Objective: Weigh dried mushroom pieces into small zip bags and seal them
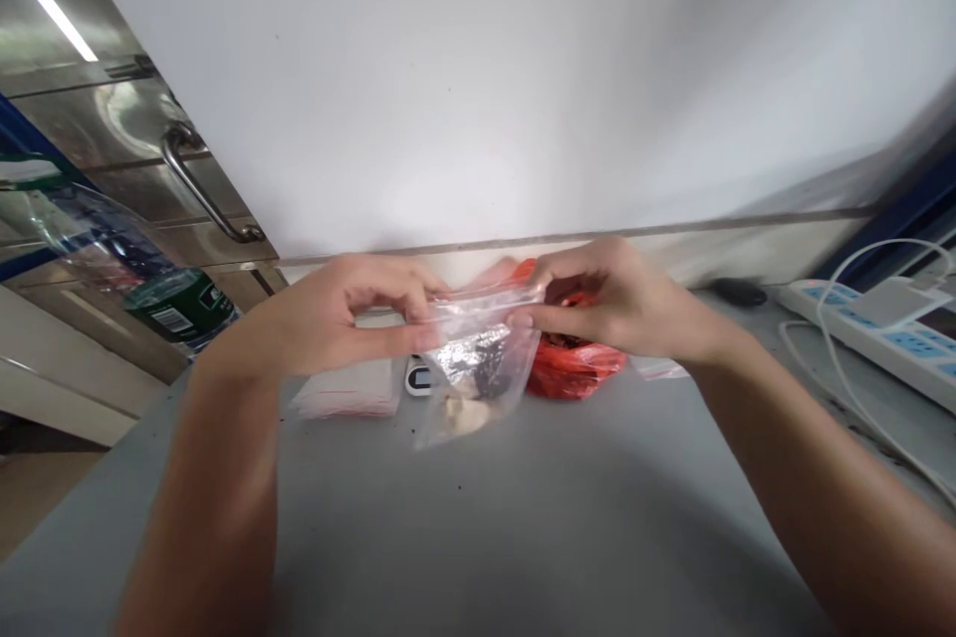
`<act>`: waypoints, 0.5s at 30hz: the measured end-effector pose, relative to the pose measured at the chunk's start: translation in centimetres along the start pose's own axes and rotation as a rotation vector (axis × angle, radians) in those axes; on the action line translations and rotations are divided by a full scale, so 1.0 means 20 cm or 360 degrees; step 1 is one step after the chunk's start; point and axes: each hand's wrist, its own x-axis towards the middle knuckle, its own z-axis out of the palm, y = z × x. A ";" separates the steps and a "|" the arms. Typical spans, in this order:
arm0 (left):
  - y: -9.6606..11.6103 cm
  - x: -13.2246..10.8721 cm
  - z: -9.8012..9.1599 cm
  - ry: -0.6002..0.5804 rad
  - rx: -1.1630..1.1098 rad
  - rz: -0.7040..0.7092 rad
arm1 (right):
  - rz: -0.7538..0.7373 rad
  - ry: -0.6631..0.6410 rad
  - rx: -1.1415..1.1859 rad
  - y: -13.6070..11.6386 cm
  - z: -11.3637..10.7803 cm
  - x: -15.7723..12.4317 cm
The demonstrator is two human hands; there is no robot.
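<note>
A clear zip bag [482, 373] hangs between my two hands above the grey table. Dark pieces and pale, cream-coloured pieces lie in its lower part. My left hand [365, 314] pinches the top left corner between thumb and fingers. At the top right corner, my right hand [590, 299] grips the bag's edge the same way. Behind the bag, to the right, sits a red plastic bag [575, 370] with dark contents, partly covered by my right hand. A stack of flat zip bags [351, 388] lies below my left hand, beside a white digital scale [419, 376] that is mostly hidden.
A large clear bottle with a green label [179, 304] stands at the left. On the right, a white power strip [881, 328] carries a plug and a white cable [836, 368]. A black object [738, 293] lies near the white wall [485, 100].
</note>
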 end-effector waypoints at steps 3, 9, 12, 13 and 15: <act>0.01 0.02 0.03 -0.0006 -0.0049 -0.0067 | 0.0011 -0.0146 -0.0019 -0.01 -0.04 -0.01; -0.03 0.08 0.10 0.0591 -0.0406 -0.0138 | 0.0128 0.0066 0.0230 0.04 -0.06 -0.02; -0.06 0.11 0.12 0.0686 -0.0529 -0.0202 | 0.0141 0.0336 0.0164 0.09 -0.05 -0.01; -0.06 0.11 0.13 0.0697 -0.0565 -0.0189 | 0.0130 0.0402 0.0178 0.10 -0.05 -0.01; -0.08 0.13 0.14 0.0720 -0.0613 -0.0159 | 0.0127 0.0489 0.0221 0.11 -0.05 -0.01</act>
